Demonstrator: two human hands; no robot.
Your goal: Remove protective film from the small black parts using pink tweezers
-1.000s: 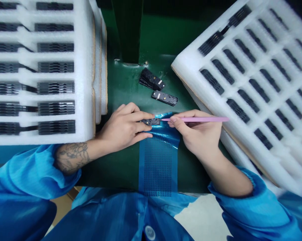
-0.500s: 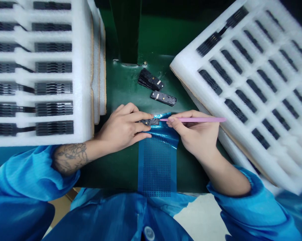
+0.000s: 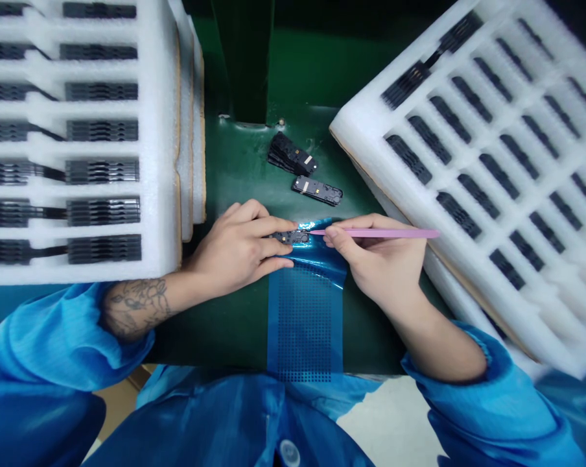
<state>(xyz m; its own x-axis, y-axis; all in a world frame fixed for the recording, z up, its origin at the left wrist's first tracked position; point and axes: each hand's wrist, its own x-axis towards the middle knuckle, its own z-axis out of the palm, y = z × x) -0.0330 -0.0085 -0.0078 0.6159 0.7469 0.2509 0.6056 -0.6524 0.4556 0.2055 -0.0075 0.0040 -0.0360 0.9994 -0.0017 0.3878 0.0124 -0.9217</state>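
Note:
My left hand (image 3: 242, 246) pinches a small black part (image 3: 293, 237) between thumb and fingers, holding it over the top end of a blue perforated film strip (image 3: 305, 311). My right hand (image 3: 378, 259) grips pink tweezers (image 3: 375, 232) like a pen. Their tip touches the right end of the black part. Both hands rest on the green table (image 3: 239, 168).
Two more black parts (image 3: 293, 155) (image 3: 318, 189) lie on the table just beyond my hands. A white foam tray (image 3: 79, 136) with slots of black parts stands at the left. Another foam tray (image 3: 492, 155) lies slanted at the right. A dark post (image 3: 244, 58) rises at the back.
The view shifted slightly between the oldest frame and the later ones. Both hands, the part and the tweezers stay in the same pose.

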